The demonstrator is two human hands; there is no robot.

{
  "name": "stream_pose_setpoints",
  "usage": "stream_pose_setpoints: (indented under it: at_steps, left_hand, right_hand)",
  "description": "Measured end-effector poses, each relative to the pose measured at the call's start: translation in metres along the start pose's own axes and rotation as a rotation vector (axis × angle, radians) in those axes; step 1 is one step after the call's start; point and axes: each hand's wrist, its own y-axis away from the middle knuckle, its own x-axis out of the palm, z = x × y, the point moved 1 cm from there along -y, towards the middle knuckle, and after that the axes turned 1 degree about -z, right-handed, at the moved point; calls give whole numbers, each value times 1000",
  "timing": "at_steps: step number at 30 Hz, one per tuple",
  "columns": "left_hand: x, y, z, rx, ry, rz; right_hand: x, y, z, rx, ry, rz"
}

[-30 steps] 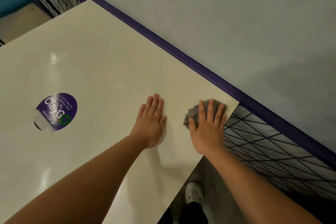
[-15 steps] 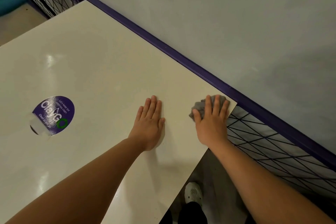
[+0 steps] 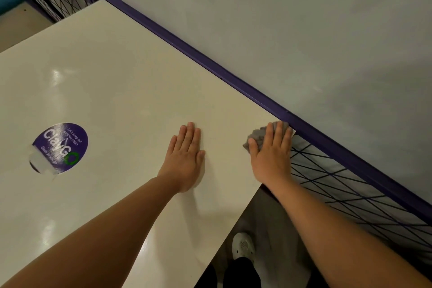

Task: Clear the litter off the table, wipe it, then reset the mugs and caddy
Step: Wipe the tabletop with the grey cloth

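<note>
While the wiping step is in hand, the layout reads from left to right as follows. A purple round sticker point(image 3: 61, 147) lies flat on the cream surface point(image 3: 112, 82), with its lower left edge peeled or torn. No litter, mugs or caddy show in view, so the clearing step is judged complete and the reset step not yet begun.

Near the middle, the left hand point(image 3: 184, 159) rests palm down on the surface, its fingers point(image 3: 189, 134) straight, close together and holding nothing. This placement is judged to be a brace: it takes the person's weight and steadies the reach toward the far corner.

To the right, the right hand point(image 3: 271, 154) presses a crumpled grey cloth point(image 3: 257, 137) flat against the surface. Its fingers are extended and slightly spread over the cloth (not curled round it), which puts pressure across a wide patch. The cloth sits at the far right corner of the surface, touching or just beside the purple rail point(image 3: 210, 68) that runs along the wall.

Beyond the corner, black wire mesh point(image 3: 346, 194) hangs below the rail. A white shoe point(image 3: 243, 244) stands on the floor below the near right edge.

The corner position carries one risk: a stroke past the edge could drop the cloth behind the mesh.
</note>
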Motion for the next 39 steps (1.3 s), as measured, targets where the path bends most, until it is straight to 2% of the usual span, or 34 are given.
stream_pose_setpoints:
  at_steps: [3, 6, 8, 11, 14, 17, 19, 23, 25, 30, 34, 35, 38, 39]
  left_hand:
    - [1, 0, 0, -4, -17, -6]
    - [1, 0, 1, 2, -28, -8]
    - [2, 0, 2, 5, -23, -1]
    - [3, -1, 3, 12, -1, -19]
    - [5, -1, 3, 12, -12, -27]
    - [5, -1, 3, 2, -10, -31]
    - [5, -2, 4, 7, -8, -34]
    - [6, -2, 3, 7, -2, -49]
    - [6, -2, 2, 3, -14, -45]
    - [6, -1, 3, 4, -12, -45]
    - [6, 0, 2, 2, -15, -42]
    - [5, 0, 2, 3, -19, -47]
    - [3, 1, 0, -3, -14, -38]
    - [1, 1, 0, -4, -1, -32]
  right_hand:
    - [12, 42, 14, 7, 80, -23]
    - [20, 74, 29, -176, 62, 4]
    - [15, 63, 23, -244, 41, 26]
    - [5, 33, 1, -133, 42, 7]
    - [8, 47, 2, 1, -32, 17]
    - [15, 81, 10, -134, -3, 53]
    - [12, 69, 2, -191, 19, 87]
    - [-7, 11, -16, -56, -13, 75]
    - [-8, 8, -12, -48, 4, 66]
    - [2, 47, -8, -313, 63, 62]
    - [-2, 22, -8, -152, 45, 76]
    - [-2, 24, -2, -194, 57, 72]
    - [1, 44, 6, -528, 128, 139]
    - [-1, 43, 2, -576, 128, 168]
